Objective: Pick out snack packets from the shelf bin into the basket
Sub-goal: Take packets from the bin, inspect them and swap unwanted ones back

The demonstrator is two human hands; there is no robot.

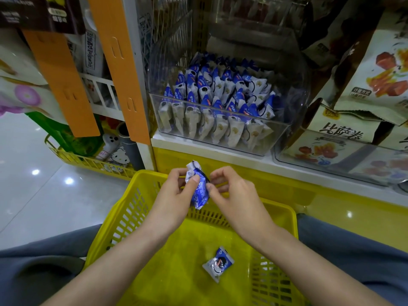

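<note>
A clear plastic shelf bin holds several blue-and-white snack packets standing in rows. Below it a yellow basket rests on my lap, with one blue-and-white packet lying on its floor. My left hand grips another blue-and-white packet over the basket's far rim, thumb across its front. My right hand has curled fingers touching the packet's right edge.
Large snack bags fill a clear bin to the right of the shelf. Orange shelf posts stand at the left. A yellow wire rack with small goods sits on the shiny floor at the left.
</note>
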